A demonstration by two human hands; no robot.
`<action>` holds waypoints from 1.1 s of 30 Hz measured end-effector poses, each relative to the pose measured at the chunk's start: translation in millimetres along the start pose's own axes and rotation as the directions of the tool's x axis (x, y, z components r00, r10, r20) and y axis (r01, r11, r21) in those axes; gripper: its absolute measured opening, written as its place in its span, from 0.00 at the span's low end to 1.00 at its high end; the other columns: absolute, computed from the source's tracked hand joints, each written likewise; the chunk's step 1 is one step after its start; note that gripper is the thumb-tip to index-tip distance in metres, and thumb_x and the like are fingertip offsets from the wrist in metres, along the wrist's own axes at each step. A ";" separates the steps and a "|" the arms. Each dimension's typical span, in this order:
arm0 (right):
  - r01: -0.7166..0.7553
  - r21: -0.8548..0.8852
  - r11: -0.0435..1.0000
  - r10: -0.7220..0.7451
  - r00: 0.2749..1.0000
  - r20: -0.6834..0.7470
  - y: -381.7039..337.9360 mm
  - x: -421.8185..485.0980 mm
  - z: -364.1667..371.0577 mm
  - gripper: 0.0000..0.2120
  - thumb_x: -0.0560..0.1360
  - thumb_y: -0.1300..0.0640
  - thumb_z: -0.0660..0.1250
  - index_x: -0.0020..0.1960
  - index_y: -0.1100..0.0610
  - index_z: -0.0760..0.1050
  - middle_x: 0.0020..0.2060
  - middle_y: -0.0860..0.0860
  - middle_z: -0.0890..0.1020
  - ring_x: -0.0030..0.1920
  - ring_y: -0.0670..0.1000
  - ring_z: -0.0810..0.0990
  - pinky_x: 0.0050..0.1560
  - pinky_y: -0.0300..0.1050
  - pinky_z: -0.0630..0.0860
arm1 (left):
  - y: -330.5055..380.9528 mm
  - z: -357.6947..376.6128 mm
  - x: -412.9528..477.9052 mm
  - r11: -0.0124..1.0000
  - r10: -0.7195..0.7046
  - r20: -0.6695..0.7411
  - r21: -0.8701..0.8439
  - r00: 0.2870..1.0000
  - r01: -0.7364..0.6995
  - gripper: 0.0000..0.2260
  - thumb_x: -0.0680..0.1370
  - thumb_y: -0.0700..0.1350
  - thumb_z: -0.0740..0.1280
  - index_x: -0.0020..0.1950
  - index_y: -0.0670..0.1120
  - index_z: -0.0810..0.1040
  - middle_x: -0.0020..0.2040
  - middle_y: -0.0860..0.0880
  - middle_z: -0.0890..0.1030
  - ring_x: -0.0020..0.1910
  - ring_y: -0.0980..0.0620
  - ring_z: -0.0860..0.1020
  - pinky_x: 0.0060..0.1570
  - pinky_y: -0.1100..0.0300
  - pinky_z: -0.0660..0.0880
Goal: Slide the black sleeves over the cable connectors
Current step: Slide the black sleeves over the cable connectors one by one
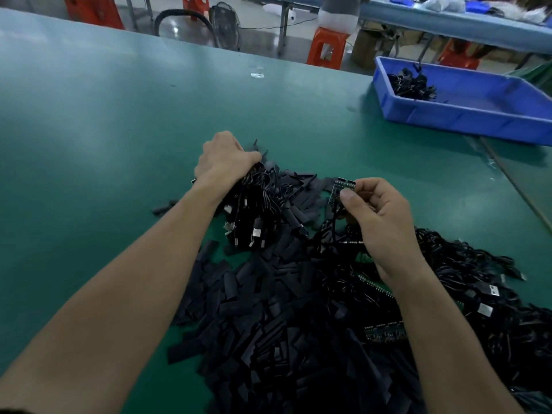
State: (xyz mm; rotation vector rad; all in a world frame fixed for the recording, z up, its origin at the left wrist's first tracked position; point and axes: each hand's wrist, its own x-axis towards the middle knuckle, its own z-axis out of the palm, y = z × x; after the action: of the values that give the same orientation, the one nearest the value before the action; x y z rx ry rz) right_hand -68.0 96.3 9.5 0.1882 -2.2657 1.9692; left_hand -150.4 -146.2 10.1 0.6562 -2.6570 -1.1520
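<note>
My left hand point(225, 158) grips a thick bundle of black cables point(254, 210), whose silver USB plugs hang down below my wrist. My right hand point(376, 216) pinches a small green circuit-board connector point(340, 189) between thumb and fingers, with its black cable trailing downward. A big heap of flat black sleeves point(268, 309) covers the green table between and below my forearms. More black cables with plugs and boards point(478, 294) lie piled at the right.
A blue plastic bin point(478, 115) with a few black cables in it stands at the far right of the green table point(104, 130). One loose black sleeve point(164, 206) lies left of my left forearm. Orange stools and another bench stand beyond the table's far edge.
</note>
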 end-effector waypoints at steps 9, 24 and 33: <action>-0.078 0.062 0.995 0.076 0.997 0.026 -1.1 3.3 -1.9 0.06 0.78 0.60 0.70 0.45 0.53 0.75 0.38 0.47 0.78 0.37 0.42 0.76 0.40 0.33 0.74 | 35.8 -11.6 -65.8 0.848 0.515 -0.324 0.059 0.794 -0.526 0.05 0.78 0.54 0.70 0.47 0.53 0.80 0.35 0.59 0.76 0.36 0.57 0.77 0.37 0.63 0.69; -0.110 0.141 0.984 0.063 0.951 0.303 1.5 -0.5 -10.8 0.13 0.75 0.50 0.70 0.48 0.61 0.81 0.42 0.53 0.81 0.45 0.46 0.77 0.49 0.36 0.76 | 12.8 48.7 -122.9 0.435 0.448 0.379 -0.883 0.810 0.173 0.09 0.66 0.46 0.75 0.41 0.45 0.77 0.35 0.52 0.79 0.35 0.59 0.76 0.40 0.68 0.75; -0.160 0.189 0.969 0.097 0.948 0.304 -1.9 -1.2 -15.6 0.11 0.71 0.51 0.72 0.46 0.59 0.82 0.40 0.53 0.82 0.43 0.46 0.78 0.48 0.36 0.75 | 12.7 50.2 -118.4 0.373 0.480 0.503 -0.859 0.719 0.352 0.08 0.61 0.50 0.79 0.34 0.48 0.83 0.35 0.51 0.81 0.33 0.57 0.77 0.38 0.66 0.76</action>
State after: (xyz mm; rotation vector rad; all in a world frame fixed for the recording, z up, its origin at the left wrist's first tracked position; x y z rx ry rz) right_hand -66.1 111.5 13.2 0.3871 -2.2833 2.3956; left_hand -65.6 -51.4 -13.2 -0.2328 -1.6641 -2.9553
